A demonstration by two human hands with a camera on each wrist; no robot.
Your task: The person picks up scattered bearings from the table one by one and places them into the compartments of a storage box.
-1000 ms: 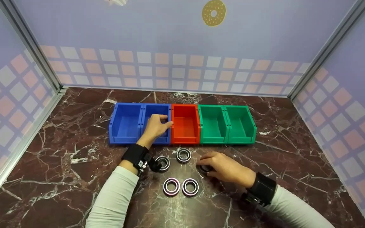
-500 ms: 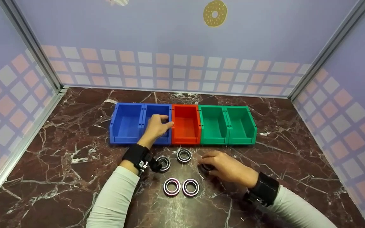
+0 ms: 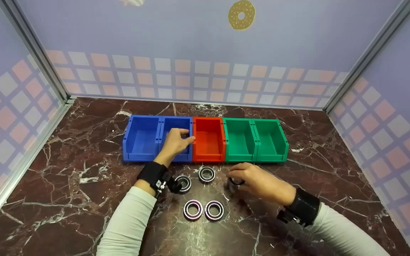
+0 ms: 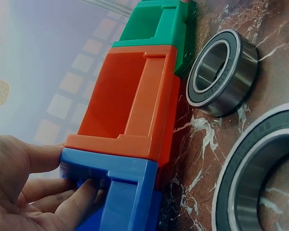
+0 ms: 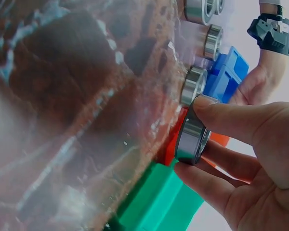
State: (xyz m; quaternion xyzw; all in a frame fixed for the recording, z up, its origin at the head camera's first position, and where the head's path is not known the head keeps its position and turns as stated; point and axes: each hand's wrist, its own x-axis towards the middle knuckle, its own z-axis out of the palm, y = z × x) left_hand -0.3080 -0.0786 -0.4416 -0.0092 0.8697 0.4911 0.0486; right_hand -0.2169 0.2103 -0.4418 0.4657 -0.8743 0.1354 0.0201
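Veined tabletop [image 3: 66, 213], shiny dark-faced bearing [image 5: 189, 138]

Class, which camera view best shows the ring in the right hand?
Right wrist view: the ring, pinched by the right hand, shows close and largely uncovered. Head view: partly hidden by that hand. Left wrist view: absent.

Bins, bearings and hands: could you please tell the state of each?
Left blue bin: upright, uncovered
Right blue bin: upright, uncovered
Red bin: upright, uncovered
Green bins: upright, uncovered
Two farther bearings: lying flat, apart
Two nearer bearings: lying flat, side by side
Held bearing: pinched
Left hand: holding right blue bin's edge
Right hand: pinching held bearing
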